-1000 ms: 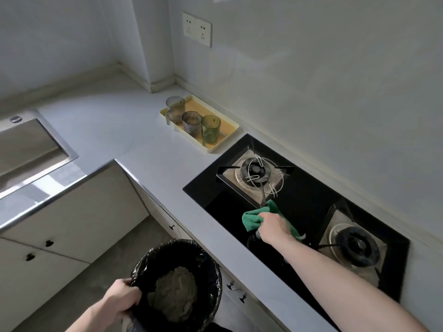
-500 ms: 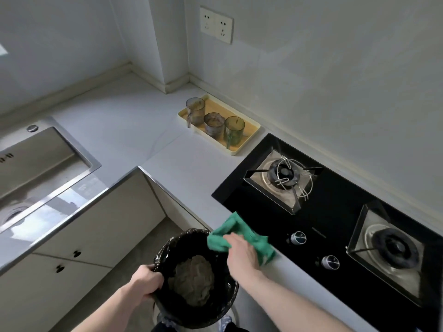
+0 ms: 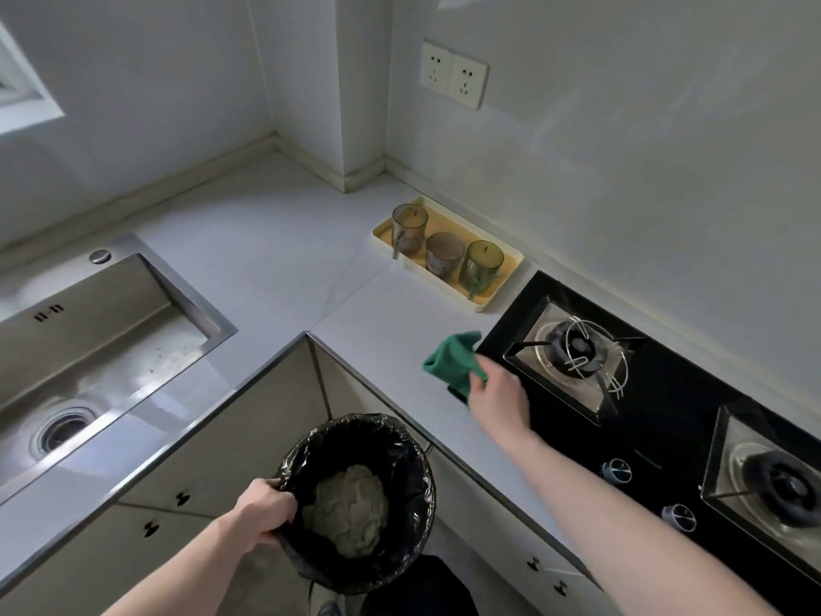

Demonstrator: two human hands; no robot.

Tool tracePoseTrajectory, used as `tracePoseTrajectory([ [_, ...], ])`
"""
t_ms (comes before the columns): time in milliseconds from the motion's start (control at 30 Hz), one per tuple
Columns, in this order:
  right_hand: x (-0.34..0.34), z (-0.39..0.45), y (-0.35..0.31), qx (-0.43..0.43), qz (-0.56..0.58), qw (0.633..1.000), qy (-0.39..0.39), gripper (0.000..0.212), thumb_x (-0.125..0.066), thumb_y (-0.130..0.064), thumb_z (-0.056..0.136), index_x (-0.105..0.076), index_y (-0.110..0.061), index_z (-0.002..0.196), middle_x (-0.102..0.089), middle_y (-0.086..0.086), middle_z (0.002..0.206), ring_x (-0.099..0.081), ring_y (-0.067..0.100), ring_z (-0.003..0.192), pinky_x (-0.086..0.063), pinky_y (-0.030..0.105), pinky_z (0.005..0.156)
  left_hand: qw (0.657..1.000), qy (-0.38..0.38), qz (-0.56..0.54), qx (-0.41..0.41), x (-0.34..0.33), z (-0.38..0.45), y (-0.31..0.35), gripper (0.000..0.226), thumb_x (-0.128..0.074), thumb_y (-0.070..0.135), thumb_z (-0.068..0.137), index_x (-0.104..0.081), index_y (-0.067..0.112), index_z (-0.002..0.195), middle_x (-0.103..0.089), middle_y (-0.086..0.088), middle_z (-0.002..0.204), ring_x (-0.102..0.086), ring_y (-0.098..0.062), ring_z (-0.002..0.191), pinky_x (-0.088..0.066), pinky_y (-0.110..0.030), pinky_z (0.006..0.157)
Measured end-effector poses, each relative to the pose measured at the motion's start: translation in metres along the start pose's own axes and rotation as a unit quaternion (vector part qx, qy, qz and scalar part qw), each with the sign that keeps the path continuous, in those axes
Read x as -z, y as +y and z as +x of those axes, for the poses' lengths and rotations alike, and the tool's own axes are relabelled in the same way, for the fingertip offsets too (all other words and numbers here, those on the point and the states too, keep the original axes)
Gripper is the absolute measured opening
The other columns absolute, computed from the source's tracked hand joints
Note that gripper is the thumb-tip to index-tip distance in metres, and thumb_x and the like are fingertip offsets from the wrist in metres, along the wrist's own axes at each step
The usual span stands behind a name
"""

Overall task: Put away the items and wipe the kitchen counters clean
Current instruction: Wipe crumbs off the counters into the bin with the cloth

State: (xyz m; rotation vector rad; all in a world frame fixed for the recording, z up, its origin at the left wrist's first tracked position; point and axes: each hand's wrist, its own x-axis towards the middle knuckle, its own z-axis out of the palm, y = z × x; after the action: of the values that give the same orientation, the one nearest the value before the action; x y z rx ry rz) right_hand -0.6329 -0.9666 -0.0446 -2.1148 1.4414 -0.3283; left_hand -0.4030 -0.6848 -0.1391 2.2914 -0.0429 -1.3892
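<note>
Cloth (image 3: 448,362) moved from bin (image 3: 355,500) back onto counter (image 3: 391,322); right hand (image 3: 500,395) grips it, left hand (image 3: 264,511) holds bin; wiping unfinished.

The pale grey tabletop (image 3: 275,242) runs in an L around the corner. A green cloth (image 3: 448,360) lies bunched on it, held at its near edge by the right hand (image 3: 500,395). Just to the right of that hand, a black gas hob (image 3: 666,393) is set into the surface. Beyond the hand, by the wall, sits a yellow tray (image 3: 488,300) carrying three cups. Far to the hand's left a steel sink (image 3: 89,344) is sunk in.
</note>
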Motion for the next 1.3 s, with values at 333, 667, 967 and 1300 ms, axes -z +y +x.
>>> tracePoseTrajectory([
  [333, -0.053, 0.064, 0.047, -0.142, -0.138, 0.973, -0.116, 0.071, -0.029, -0.067, 0.099, -0.027, -0.029, 0.159, -0.022, 0.004, 0.167, -0.022, 0.031, 0.152, -0.03, 0.051, 0.118, 0.999, 0.01, -0.043, 0.026, 0.027, 0.023, 0.025, 0.038, -0.05, -0.006, 0.06, -0.078, 0.008, 0.081, -0.069, -0.014, 0.067, -0.07, -0.032, 0.057, -0.061, -0.04, 0.054],
  [667, -0.085, 0.098, 0.011, -0.08, -0.199, 0.966, -0.145, 0.057, -0.038, -0.05, 0.105, -0.025, -0.038, 0.159, -0.012, 0.0, 0.17, -0.009, 0.033, 0.156, -0.032, 0.058, 0.117, 0.996, 0.04, -0.054, 0.056, 0.037, 0.037, 0.029, 0.033, -0.055, -0.004, 0.058, -0.077, 0.007, 0.082, -0.062, -0.012, 0.058, -0.061, -0.029, 0.049, -0.054, -0.033, 0.048],
  [967, -0.11, 0.177, -0.034, -0.026, -0.163, 0.971, -0.171, 0.065, -0.052, -0.052, 0.099, -0.031, -0.033, 0.158, -0.016, 0.005, 0.168, -0.014, 0.037, 0.154, -0.033, 0.05, 0.118, 0.992, 0.063, -0.085, 0.064, 0.042, 0.047, 0.031, 0.034, -0.056, 0.0, 0.05, -0.078, 0.015, 0.072, -0.067, -0.012, 0.06, -0.068, -0.032, 0.06, -0.062, -0.044, 0.052],
  [1300, -0.151, 0.245, -0.092, 0.04, -0.218, 0.951, -0.215, 0.066, -0.043, -0.052, 0.102, -0.023, -0.031, 0.161, -0.007, 0.009, 0.17, -0.006, 0.042, 0.153, -0.018, 0.053, 0.124, 0.986, 0.092, -0.113, 0.082, 0.05, 0.045, 0.026, 0.021, -0.056, 0.009, 0.045, -0.07, 0.01, 0.06, -0.054, -0.005, 0.05, -0.048, -0.022, 0.047, -0.037, -0.02, 0.046],
])
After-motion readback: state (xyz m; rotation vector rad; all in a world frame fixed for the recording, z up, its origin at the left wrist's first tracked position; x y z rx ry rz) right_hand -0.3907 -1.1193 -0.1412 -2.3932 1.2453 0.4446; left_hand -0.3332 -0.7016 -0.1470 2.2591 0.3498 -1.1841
